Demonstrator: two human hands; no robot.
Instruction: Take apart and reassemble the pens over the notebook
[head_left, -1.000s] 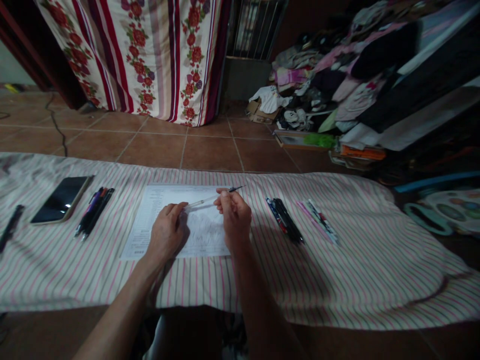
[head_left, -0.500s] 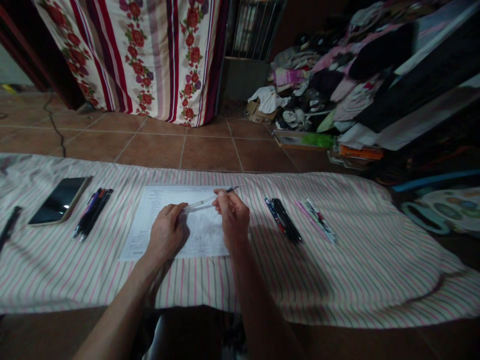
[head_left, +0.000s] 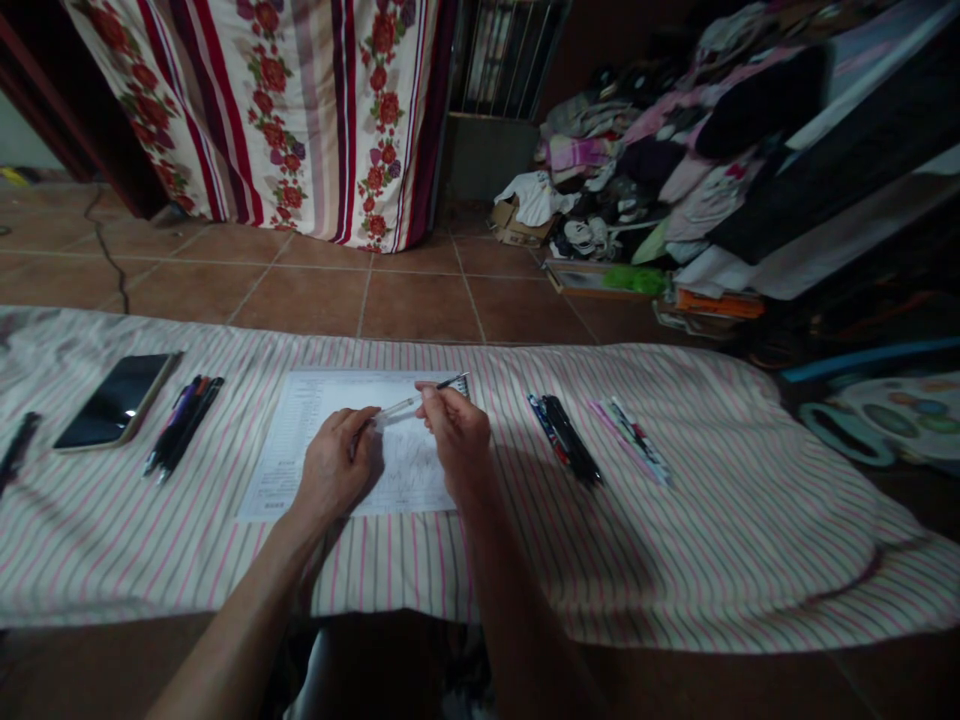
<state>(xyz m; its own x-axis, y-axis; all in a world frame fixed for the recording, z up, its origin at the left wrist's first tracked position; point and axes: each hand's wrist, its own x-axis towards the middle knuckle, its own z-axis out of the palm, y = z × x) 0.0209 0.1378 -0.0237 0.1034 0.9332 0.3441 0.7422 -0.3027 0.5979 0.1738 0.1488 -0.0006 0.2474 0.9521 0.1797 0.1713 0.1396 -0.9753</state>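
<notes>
My left hand (head_left: 339, 462) is closed around the near end of a clear pen barrel (head_left: 396, 408) above a printed sheet of paper (head_left: 277, 450). My right hand (head_left: 459, 432) pinches a thin dark-tipped pen refill (head_left: 452, 380), its point directed up and to the right. The refill's other end lines up with the barrel's far end; whether it sits inside the barrel I cannot tell. Scribbled lines show on the paper below the hands. Part of a spiral binding shows behind my right fingers.
Dark pens (head_left: 184, 425) and a phone (head_left: 116, 402) lie to the left, with another black pen (head_left: 19, 450) at the edge. On the right are more dark pens (head_left: 566, 440) and several light patterned pens (head_left: 630, 440). A striped cloth (head_left: 720, 520) covers the surface.
My right hand has moved slightly left, bringing the refill closer to my left hand. Less of the clear length shows between the hands.
</notes>
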